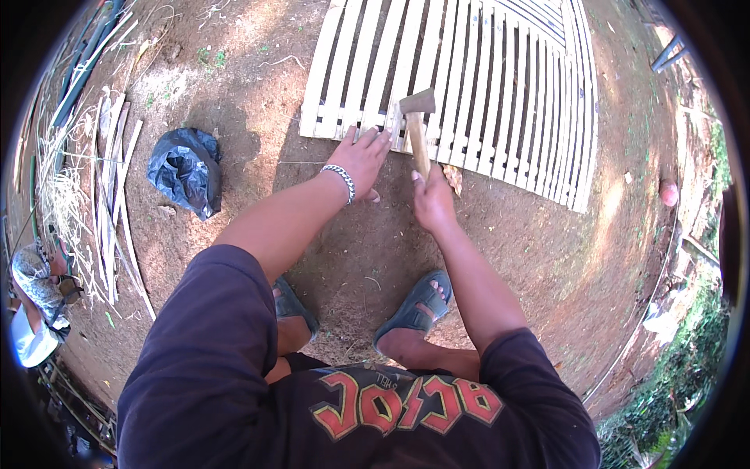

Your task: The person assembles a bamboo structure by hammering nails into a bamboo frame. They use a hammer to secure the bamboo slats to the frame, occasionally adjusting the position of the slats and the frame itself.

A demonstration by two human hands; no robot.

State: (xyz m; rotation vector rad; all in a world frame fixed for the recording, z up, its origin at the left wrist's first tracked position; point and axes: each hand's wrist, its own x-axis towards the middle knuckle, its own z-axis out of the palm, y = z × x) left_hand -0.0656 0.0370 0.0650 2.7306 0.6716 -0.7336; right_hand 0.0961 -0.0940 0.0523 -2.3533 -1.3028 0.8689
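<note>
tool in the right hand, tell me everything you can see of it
The tool has a pale wooden handle and a dull grey-brown, metal-looking head set crosswise at its far end. The head is wedge-like, broader to the right, as on a hatchet. The right hand grips the handle's lower end. The head points away from the person, above the slatted panel in the picture; whether it touches the slats is unclear.

Slatted panel [386, 47]: matt wood | tool head [419, 102]: dull metal | handle [419, 144]: smooth wood | bag [186, 168]: glossy plastic
</note>
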